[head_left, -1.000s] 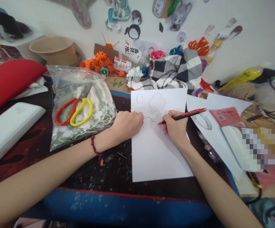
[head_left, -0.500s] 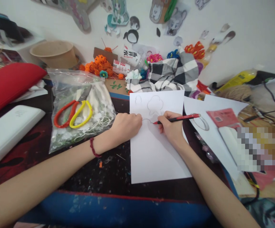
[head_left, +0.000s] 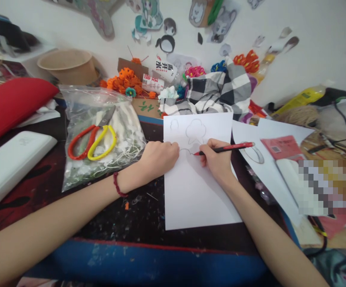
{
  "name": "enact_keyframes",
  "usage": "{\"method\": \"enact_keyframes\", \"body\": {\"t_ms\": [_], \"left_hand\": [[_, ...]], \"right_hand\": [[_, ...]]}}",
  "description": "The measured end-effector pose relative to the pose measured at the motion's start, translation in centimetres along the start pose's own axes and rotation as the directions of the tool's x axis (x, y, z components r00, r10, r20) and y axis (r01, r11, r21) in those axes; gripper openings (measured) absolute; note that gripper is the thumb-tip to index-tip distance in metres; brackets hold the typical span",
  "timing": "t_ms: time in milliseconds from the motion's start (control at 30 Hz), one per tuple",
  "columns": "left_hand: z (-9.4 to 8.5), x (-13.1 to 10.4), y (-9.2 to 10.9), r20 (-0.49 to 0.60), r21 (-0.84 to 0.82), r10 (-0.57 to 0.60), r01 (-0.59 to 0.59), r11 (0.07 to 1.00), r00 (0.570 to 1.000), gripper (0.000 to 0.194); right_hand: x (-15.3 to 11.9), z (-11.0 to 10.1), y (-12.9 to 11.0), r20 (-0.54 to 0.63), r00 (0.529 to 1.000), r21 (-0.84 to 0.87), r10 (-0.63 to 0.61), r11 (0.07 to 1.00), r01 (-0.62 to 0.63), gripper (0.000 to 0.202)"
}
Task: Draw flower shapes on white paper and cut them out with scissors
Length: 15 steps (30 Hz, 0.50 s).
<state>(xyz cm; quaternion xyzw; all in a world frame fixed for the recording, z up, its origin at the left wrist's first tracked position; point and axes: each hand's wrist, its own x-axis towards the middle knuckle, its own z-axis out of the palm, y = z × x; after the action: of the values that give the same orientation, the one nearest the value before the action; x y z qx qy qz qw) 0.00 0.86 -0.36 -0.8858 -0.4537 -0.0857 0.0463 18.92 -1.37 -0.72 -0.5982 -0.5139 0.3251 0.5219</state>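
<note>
A white sheet of paper [head_left: 187, 195] lies on the dark table, with faint grey outlines near its top: a small shape, a larger lobed one and a curved line below. On its left edge rests my left hand [head_left: 161, 157], curled into a fist, a dark red bracelet at the wrist; the inside of the fist is hidden. My right hand [head_left: 216, 157] grips a red and black mechanical pencil [head_left: 231, 147] between thumb and fingers. The pencil's tip is at the right end of the curved line.
Left of the paper, scissors [head_left: 101, 145] with red and yellow handles lie on a clear plastic bag [head_left: 80, 175]. Further left are a white box-like object [head_left: 20, 163] and a red case [head_left: 14, 103]. Behind sit checked cloth [head_left: 221, 91] and orange craft flowers [head_left: 125, 81]. More papers [head_left: 283, 133] lie right.
Almost nothing differs. The pencil and my right hand have shifted very slightly right; the left fist stays on the paper.
</note>
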Motion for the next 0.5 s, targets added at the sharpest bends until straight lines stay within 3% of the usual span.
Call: {"method": "enact_keyframes", "body": {"t_ms": [300, 500], "left_hand": [[-0.13, 0.01, 0.02, 0.000, -0.009, -0.001, 0.001, 1.000, 1.000, 0.034], [-0.07, -0.03, 0.05, -0.002, -0.012, -0.005, 0.005, 1.000, 1.000, 0.034]], "right_hand": [[-0.03, 0.10, -0.14, 0.024, 1.000, -0.005, 0.007, 1.000, -0.006, 0.025], [-0.19, 0.13, -0.31, -0.059, 0.998, -0.009, 0.004, 1.000, -0.005, 0.028]]}}
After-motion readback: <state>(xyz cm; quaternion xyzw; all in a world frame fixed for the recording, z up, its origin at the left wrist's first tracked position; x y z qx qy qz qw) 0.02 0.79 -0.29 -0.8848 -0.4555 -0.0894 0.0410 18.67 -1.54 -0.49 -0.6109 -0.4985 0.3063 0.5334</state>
